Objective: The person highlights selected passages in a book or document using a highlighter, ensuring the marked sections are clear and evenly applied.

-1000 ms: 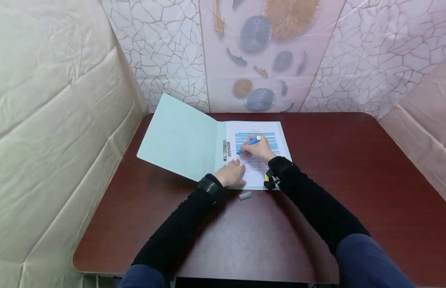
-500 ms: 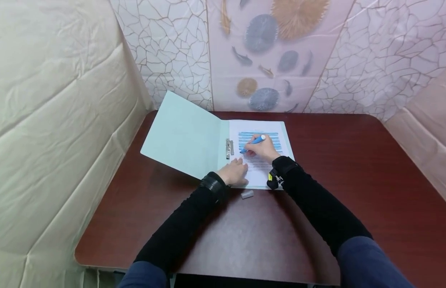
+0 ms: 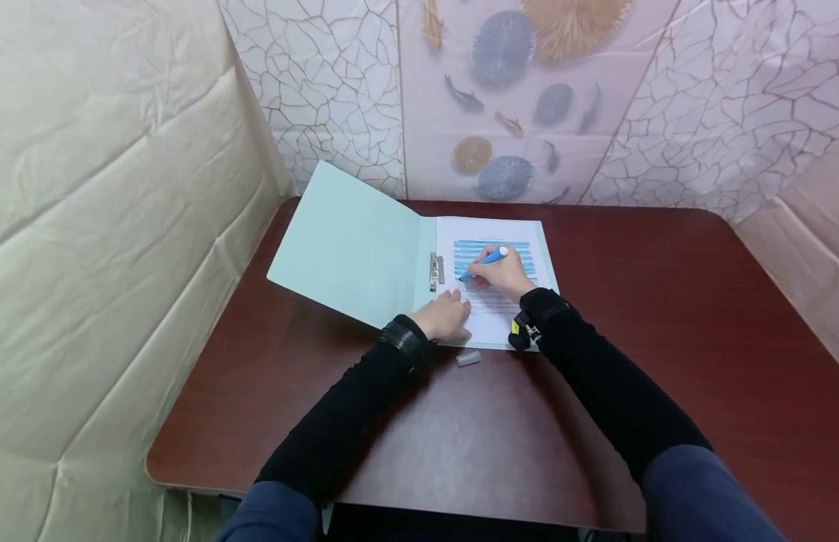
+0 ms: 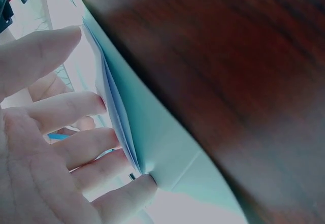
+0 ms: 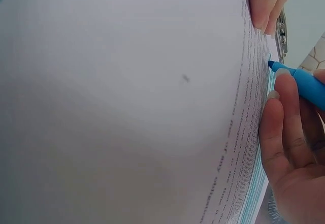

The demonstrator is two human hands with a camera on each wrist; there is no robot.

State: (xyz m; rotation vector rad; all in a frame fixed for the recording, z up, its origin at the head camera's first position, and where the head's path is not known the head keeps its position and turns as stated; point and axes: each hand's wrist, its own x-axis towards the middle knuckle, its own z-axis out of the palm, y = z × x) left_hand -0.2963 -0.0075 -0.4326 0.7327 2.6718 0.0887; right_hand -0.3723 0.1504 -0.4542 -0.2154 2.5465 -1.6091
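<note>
My right hand (image 3: 509, 275) pinches a blue highlighter (image 3: 495, 255), its tip on a printed sheet (image 3: 487, 324) in an open pale green folder (image 3: 354, 241). Blue stripes cover the upper lines of text. In the right wrist view the highlighter's dark blue tip (image 5: 273, 64) meets the line at the stripes' edge, near the left end of the text. My left hand (image 3: 446, 316) rests with spread fingers on the sheet's lower left, beside the metal clip (image 3: 433, 271). From the left wrist, my left hand (image 4: 56, 153) shows its fingertips along the slightly lifted paper edge.
A small grey cap-like piece (image 3: 469, 359) lies on the dark red-brown table (image 3: 636, 301) just below the folder. The folder's cover spreads to the left, its far corner raised toward the patterned backdrop (image 3: 331, 98). Pale cloth (image 3: 107, 263) hangs at the left.
The highlighter tip has shifted slightly right along the line of text, with my right hand. My left hand keeps its place on the sheet. The head view has tilted a little.
</note>
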